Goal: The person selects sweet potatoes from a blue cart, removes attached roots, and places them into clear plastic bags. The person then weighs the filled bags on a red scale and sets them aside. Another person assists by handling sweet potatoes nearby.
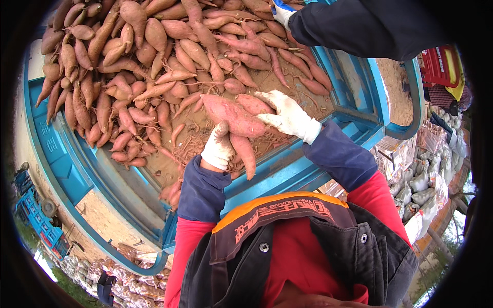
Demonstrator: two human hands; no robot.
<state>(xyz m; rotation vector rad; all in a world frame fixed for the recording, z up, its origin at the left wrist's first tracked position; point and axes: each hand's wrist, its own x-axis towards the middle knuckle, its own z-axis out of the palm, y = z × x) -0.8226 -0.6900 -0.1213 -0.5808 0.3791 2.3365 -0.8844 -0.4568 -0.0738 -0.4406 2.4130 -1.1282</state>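
Note:
My left hand, in a soiled white glove, grips a large reddish sweet potato with the thumb along its side. A longer, narrower sweet potato sticks out below it, against the same hand; whether the hidden fingers hold it too is unclear. My right hand, also gloved in white, has its fingers spread around another sweet potato behind the large one. One of its fingertips reaches the large one's right end. Beyond both hands, a big heap of sweet potatoes lies on the dirt-covered truck bed.
Blue metal side walls and a near ledge bound the bed. At upper right, another person's sleeve and blue-and-white gloved hand reach over the heap. Filled bags and a white plastic crate stand outside.

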